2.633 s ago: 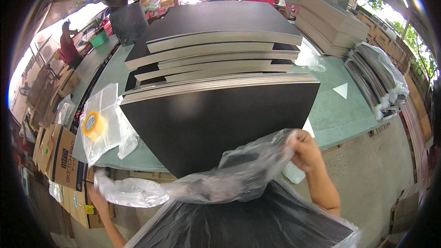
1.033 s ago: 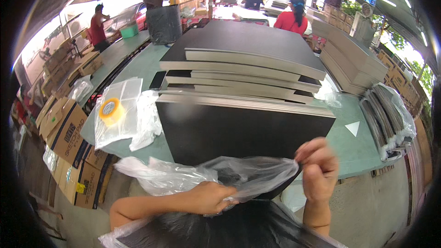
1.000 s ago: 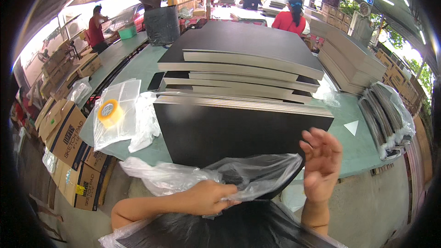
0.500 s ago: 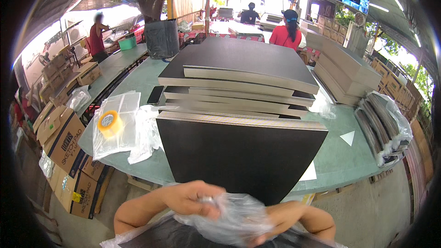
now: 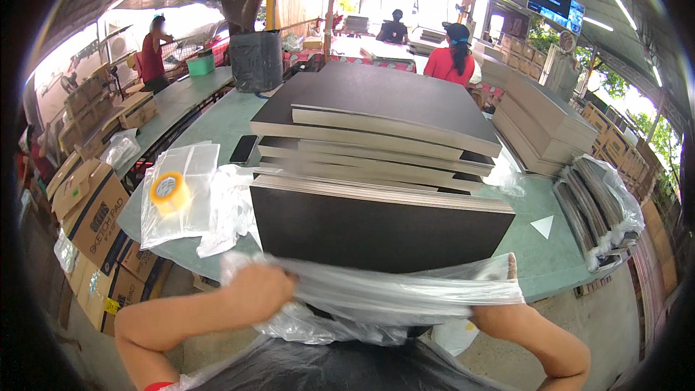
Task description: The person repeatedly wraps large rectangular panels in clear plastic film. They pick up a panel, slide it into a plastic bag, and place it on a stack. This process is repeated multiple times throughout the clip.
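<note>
A clear plastic bag is stretched sideways between my two hands, across the lower front of a stack of black boards. My left hand is closed in a fist on the bag's left side. At the other end my right hand grips the bag, its fingers partly hidden by the plastic. The boards lean at the near table edge, and their bottom edge is hidden behind the film. Behind them lies a tall pile of black-faced boards in uneven layers.
On the left of the green table lie flat plastic bags, a yellow tape roll and a phone. Wrapped boards and a grey board stack stand right. Cartons sit lower left. Several people work farther back.
My hands have moved apart, pulling the bunched plastic bag out wide. The bag has risen against the front of the near board stack.
</note>
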Tool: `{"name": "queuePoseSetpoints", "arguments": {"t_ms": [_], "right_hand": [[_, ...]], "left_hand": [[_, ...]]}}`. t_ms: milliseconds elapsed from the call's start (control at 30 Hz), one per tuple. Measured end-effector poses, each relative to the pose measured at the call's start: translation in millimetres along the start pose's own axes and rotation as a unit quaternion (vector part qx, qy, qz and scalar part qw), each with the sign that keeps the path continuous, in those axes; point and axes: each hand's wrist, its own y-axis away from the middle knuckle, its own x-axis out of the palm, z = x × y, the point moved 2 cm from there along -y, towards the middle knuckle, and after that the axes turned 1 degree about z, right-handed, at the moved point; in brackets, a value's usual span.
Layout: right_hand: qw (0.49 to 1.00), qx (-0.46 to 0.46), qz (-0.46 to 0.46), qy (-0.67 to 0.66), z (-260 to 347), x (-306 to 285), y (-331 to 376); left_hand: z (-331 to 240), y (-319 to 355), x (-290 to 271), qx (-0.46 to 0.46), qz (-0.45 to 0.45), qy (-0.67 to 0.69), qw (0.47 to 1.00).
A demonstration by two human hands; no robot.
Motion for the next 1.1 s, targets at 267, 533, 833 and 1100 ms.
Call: {"name": "queuePoseSetpoints", "arguments": {"t_ms": [267, 533, 833, 1100], "right_hand": [[0.996, -0.004, -0.033, 0.077, -28.2, -22.9, -7.4], [0.993, -0.059, -0.094, -0.038, -25.3, -34.4, -14.9], [0.998, 0.018, -0.053, -0.034, -17.6, -35.4, -21.4], [0.968, 0.048, 0.134, 0.209, -31.0, -5.5, -31.5]], "left_hand": [[-35.0, -0.6, 14.4, 0.201, 0.239, 0.084, 0.946], [-65.9, 16.0, 23.7, 0.339, 0.037, -0.175, 0.924], [-60.3, 30.7, 31.7, 0.135, -0.032, -0.163, 0.977], [-35.2, 0.3, 21.1, 0.249, 0.128, -0.008, 0.96]]}}
